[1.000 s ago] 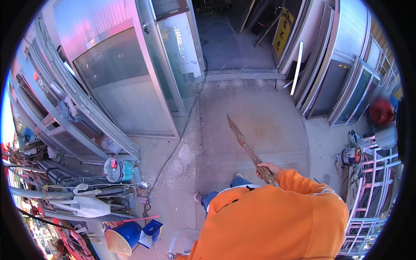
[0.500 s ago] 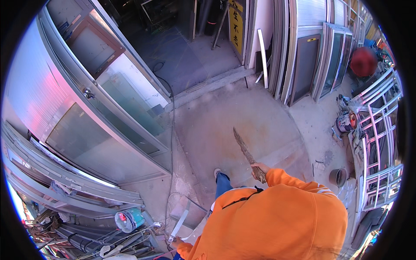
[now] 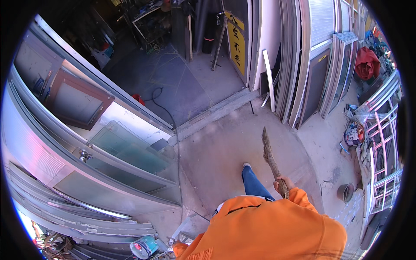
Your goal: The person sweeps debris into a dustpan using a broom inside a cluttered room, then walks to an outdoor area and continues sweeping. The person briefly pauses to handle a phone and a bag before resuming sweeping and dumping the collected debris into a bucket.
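Note:
A long, rough, brown wooden stick with a ragged far end is gripped near its thick end by my right hand. It points forward over the concrete ground. Low at the left, my left hand shows only in part beyond the orange sleeve. Its fingers appear closed at the lower end of a flat, pale silver strip, which slants up and away from it. One leg in blue trousers is stretched forward in a stride.
Ahead, a doorway sill leads into a dim workshop. A black cable runs along the ground. Framed panels lean at left, window frames at right. A bucket and a white metal grille stand on the right; a teal bucket sits lower left.
I have moved forward, and the doorway is nearer. The stick has swung right and points more straight ahead, still in my right hand. My left hand stays low with the strip.

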A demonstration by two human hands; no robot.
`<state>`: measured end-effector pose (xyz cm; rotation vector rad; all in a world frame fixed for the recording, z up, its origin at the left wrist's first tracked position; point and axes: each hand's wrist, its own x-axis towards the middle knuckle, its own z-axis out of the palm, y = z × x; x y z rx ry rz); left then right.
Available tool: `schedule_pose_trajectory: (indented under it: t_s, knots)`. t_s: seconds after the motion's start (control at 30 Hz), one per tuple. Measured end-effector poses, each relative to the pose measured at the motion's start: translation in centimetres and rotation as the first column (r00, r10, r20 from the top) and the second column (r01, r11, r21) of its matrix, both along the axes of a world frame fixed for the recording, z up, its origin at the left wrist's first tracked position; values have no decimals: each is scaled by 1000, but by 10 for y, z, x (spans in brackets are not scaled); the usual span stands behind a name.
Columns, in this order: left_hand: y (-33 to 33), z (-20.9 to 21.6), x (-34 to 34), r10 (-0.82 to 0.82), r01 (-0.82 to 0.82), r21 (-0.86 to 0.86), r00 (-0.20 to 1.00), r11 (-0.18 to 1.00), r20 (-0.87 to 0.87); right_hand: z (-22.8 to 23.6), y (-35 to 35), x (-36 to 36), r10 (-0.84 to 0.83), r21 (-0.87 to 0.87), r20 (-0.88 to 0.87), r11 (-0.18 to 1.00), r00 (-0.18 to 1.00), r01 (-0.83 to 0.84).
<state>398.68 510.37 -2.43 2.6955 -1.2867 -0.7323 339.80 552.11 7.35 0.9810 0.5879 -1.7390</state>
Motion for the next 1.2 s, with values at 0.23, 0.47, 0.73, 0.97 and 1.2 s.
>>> schedule_pose_trajectory:
  t_s: [0.23, 0.47, 0.73, 0.97, 1.2]
  knots:
    - [-1, 29, -132, 76, -75, -41, 997, 996, 23, 18, -104, -166, 330, 52, -78, 944, 941, -327]
    - [-22, 27, -261, 188, -188, -25, 982, 982, 15, 43, -245, -310, 573, 242, -422, 818, 703, -522]
    - [-113, 11, -414, 262, -262, 7, 965, 965, -2, 67, -393, -468, 381, -286, 45, 891, 923, -354]
    - [-233, 21, -540, 266, -266, 16, 964, 964, -17, 62, -485, -583, 507, -94, -26, 857, 862, -507]
    - [-304, 35, -670, 333, -333, 2, 943, 943, -15, 44, -617, -735, 754, 79, -303, 630, 583, -773]
